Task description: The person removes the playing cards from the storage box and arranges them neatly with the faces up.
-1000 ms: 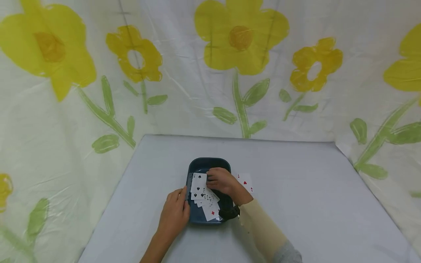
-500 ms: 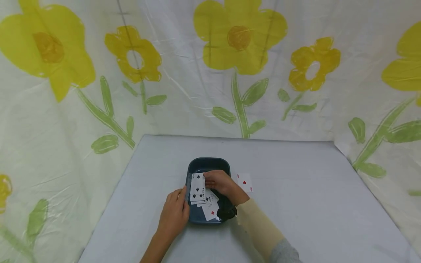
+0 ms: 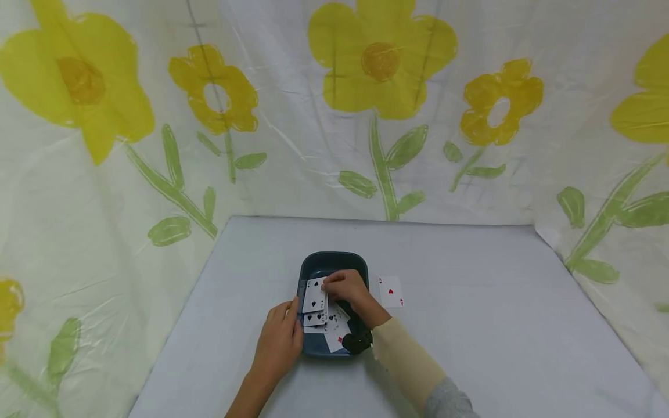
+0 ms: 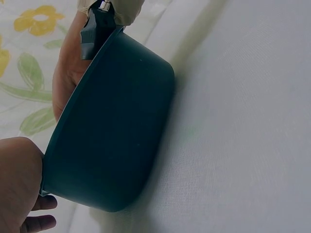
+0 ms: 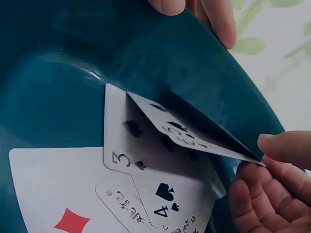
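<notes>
A dark teal plastic basin [image 3: 333,262] stands on the table with several playing cards in it. My left hand [image 3: 279,335] holds its left rim; in the right wrist view, fingertips [image 5: 167,6] of that hand show at the edge. My right hand [image 3: 351,289] reaches into the basin and pinches a spade playing card [image 3: 315,296] at a corner between thumb and fingers. In the right wrist view the lifted card edges tilt above a three of spades [image 5: 116,131], a four of spades [image 5: 180,194] and a diamond card [image 5: 43,184]. I cannot tell whether one or two cards are pinched.
An ace of hearts [image 3: 391,292] lies face up on the table just right of the basin. The pale table [image 3: 470,325] extends around it, and a sheet with painted yellow flowers [image 3: 381,61] hangs behind. A black strap [image 3: 357,342] is on the right wrist.
My right hand has shifted slightly left with the pinched spade card, which now tilts over the others. More of the cards beneath shows below it. The left hand stays on the rim.
</notes>
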Demonstrator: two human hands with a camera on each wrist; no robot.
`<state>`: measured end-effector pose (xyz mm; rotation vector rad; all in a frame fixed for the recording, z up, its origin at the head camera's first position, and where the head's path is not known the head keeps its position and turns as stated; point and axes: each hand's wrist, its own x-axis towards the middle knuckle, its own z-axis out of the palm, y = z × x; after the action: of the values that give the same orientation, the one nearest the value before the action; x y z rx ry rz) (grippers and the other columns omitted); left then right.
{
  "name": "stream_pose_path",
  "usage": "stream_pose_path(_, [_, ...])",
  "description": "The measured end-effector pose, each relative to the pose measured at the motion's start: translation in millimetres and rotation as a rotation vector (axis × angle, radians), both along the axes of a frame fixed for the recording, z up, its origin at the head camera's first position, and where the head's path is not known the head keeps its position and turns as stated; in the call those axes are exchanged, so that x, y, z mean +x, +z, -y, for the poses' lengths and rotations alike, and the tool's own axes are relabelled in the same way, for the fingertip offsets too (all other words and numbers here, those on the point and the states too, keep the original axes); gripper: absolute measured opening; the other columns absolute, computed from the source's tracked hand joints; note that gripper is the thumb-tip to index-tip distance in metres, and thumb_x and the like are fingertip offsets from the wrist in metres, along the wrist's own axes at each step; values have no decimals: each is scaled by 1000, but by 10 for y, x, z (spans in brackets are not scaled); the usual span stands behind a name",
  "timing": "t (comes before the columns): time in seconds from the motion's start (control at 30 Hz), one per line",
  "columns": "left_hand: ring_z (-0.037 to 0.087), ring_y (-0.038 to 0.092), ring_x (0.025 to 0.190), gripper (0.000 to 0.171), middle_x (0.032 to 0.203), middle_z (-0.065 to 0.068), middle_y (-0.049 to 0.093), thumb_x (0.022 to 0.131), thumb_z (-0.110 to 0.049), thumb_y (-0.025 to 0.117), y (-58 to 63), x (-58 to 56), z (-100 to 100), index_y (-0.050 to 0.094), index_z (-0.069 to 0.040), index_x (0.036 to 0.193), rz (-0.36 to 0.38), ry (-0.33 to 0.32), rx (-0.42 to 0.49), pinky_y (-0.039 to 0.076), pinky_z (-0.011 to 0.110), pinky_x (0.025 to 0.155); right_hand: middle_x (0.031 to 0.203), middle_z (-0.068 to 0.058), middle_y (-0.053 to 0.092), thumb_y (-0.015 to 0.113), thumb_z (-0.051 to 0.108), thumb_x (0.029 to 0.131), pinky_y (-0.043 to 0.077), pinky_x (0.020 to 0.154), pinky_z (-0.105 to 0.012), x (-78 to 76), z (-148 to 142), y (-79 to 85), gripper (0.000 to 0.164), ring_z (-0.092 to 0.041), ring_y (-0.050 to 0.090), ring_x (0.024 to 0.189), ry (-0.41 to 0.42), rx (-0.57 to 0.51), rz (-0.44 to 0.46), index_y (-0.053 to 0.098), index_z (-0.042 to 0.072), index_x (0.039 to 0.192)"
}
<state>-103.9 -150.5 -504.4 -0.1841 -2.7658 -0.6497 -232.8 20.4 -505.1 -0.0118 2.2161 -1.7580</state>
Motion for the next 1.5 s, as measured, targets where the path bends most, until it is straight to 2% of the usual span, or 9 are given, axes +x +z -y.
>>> stream_pose_path(0.23, [35, 50, 124, 51, 132, 18, 57, 94, -7, 59, -3, -11, -2, 51, 5, 143, -13, -16, -4, 46, 50, 101, 83, -9, 71, 80, 2, 81, 59, 67, -35, -12, 3, 5, 14, -19, 68, 69, -34, 19, -19, 70, 0, 91])
stream_pose_path(0.47, [34, 50, 124, 51, 131, 18, 57, 94, -7, 59, -13, -29, -17, 51, 6, 142, -24, -17, 4, 46, 50, 100, 89, -13, 72, 75, 0, 84, 59, 66, -35, -27, 2, 5, 20, -23, 70, 68, -60, 12, -7, 65, -2, 101])
stream_pose_path(0.63, [35, 51, 123, 50, 130, 19, 58, 93, -6, 59, -5, -33, -23, 52, 6, 141, -40, -25, 10, 46, 50, 100, 87, -14, 69, 72, 4, 87, 60, 63, -35, -37, 7, 9, 15, -22, 69, 67, -66, 36, 9, 66, -4, 99])
stream_pose_path(0.97, [36, 52, 123, 50, 130, 20, 58, 92, -5, 60, -5, -22, -28, 53, 7, 140, -29, -25, 7, 46, 51, 100, 85, -12, 67, 67, 11, 92, 58, 63, -33, 13, -10, 22, 13, -21, 70, 68, -16, 127, -16, 66, -2, 97])
stream_pose_path(1.2, [36, 52, 123, 50, 130, 20, 58, 92, -4, 60, -1, -3, -14, 53, 8, 140, -33, -17, 18, 46, 52, 100, 92, -9, 63, 68, 13, 91, 54, 68, -34, 51, -18, 82, 13, -20, 62, 75, 14, 189, -67, 68, 1, 93])
stream_pose_path(1.5, [37, 51, 124, 49, 131, 21, 58, 93, -4, 60, -1, -13, -13, 53, 8, 140, -22, -15, 19, 46, 53, 100, 92, -10, 64, 67, 14, 94, 57, 64, -34, 82, -46, 160, 15, -21, 62, 73, 44, 119, -54, 69, 0, 97])
